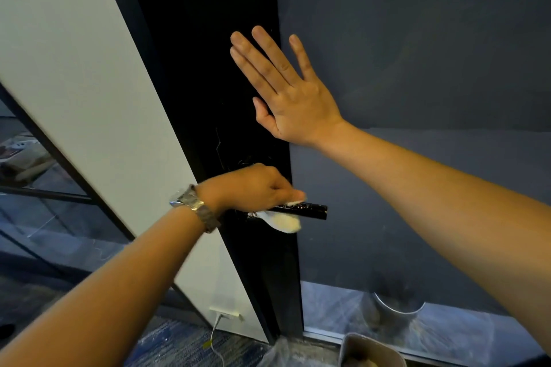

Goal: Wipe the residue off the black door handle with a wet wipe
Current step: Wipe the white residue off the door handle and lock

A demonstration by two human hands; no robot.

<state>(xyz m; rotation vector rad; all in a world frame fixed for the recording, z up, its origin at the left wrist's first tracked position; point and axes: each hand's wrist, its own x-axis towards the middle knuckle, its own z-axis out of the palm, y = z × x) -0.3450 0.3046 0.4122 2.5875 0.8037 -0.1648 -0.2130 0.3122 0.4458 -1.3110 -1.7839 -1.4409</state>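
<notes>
A black door handle [310, 209] sticks out to the right from a black door frame [193, 68], with pale specks along its top. My left hand [253, 188] wraps round the handle and holds a white wet wipe [283, 222] against it; part of the wipe hangs below the bar. A metal watch sits on that wrist. My right hand [286, 92] lies flat, fingers straight and spread, on the door above the handle, across the edge between the black frame and the dark frosted glass panel [417, 53].
A white wall panel [74, 68] stands left of the frame, with a socket and cable [223, 316] low down. A grey bin [369, 350] and a clear plastic bag [277, 351] sit on the floor below the door. Glass partition at far left.
</notes>
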